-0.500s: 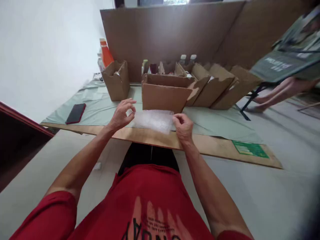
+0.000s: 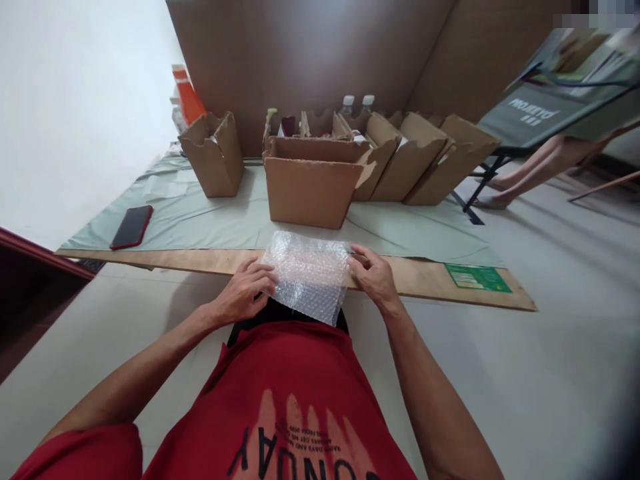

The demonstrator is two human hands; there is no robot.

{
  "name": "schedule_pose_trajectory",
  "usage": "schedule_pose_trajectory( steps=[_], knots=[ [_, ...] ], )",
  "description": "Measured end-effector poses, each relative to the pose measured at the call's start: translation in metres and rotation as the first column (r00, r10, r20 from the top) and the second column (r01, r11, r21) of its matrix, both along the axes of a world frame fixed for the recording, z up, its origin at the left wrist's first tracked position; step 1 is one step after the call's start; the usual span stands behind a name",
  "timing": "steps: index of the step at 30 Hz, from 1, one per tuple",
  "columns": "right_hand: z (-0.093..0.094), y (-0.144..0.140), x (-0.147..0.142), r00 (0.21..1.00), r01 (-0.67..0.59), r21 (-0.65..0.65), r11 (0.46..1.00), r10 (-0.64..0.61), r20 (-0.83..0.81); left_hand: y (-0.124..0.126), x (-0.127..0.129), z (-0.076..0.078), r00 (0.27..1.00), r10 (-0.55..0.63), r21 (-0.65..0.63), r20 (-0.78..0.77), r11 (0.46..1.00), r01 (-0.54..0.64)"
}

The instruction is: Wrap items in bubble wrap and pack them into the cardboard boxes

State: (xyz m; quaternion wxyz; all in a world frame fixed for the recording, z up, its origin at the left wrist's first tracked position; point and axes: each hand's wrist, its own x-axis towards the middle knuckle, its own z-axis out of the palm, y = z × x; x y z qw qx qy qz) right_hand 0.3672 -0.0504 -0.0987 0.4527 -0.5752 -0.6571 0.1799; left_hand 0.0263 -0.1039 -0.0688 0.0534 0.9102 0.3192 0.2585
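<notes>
Both hands hold a bubble wrap sheet [image 2: 309, 273] at the near edge of the board [image 2: 425, 285], approx. mid-length. The left hand [image 2: 246, 292] grips the sheet's left side, fingers curled over the top, thumb not visible. The right hand [image 2: 374, 277] is pinched on the right side near the far corner. The hands are apart, w/ the sheet stretched between them. The sheet's far part lies over the board edge; its near corner hangs off toward the person's red shirt [image 2: 295, 407].

A pale green cover [image 2: 200, 220] lies over most of the board, leaving a bare strip along the near edge. An open box [image 2: 307, 187] stands on the cover just beyond the sheet, not touching it. Another box [image 2: 213, 160] stands to the left, toward the far edge. A row of tilted boxes [image 2: 425, 163] runs to the right, each leaning on the next. Bottle caps [image 2: 356, 102] show behind them, an orange cone [image 2: 187, 93] at the far left corner. A phone [image 2: 132, 227] lies flat near the left end of the cover, well apart from the hands. A green label [image 2: 477, 278] sits at the board's near right corner.

Off to the right, another person's legs [image 2: 530, 167] show under a grey folding chair [image 2: 545, 110], on the floor beyond the board's right end.
</notes>
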Motion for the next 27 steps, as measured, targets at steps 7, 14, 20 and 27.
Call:
schedule_pose_trajectory(
  steps=[7, 14, 20, 27],
  knots=[
    [0.014, 0.005, -0.018, 0.986, -0.031, 0.091, 0.995, 0.015, 0.165, 0.002, 0.0, 0.033, 1.0, -0.008, -0.222, -0.023, 0.975, 0.003],
    [0.014, 0.004, -0.085, 0.748, -0.314, -0.016, 0.949, 0.257, 0.612, 0.055, 0.049, 0.002, 0.921, 0.258, -0.166, -0.291, 0.935, -0.315],
    [-0.006, -0.007, -0.036, 0.767, -0.204, 0.009, 0.979, 0.154, 0.622, 0.06, 0.05, -0.03, 0.903, 0.289, -0.169, -0.318, 0.92, -0.354],
    [-0.017, -0.068, 0.028, 0.894, 0.085, 0.131, 0.988, -0.133, 0.427, 0.054, 0.043, -0.024, 0.916, 0.319, -0.176, -0.242, 0.914, -0.365]
  ],
)
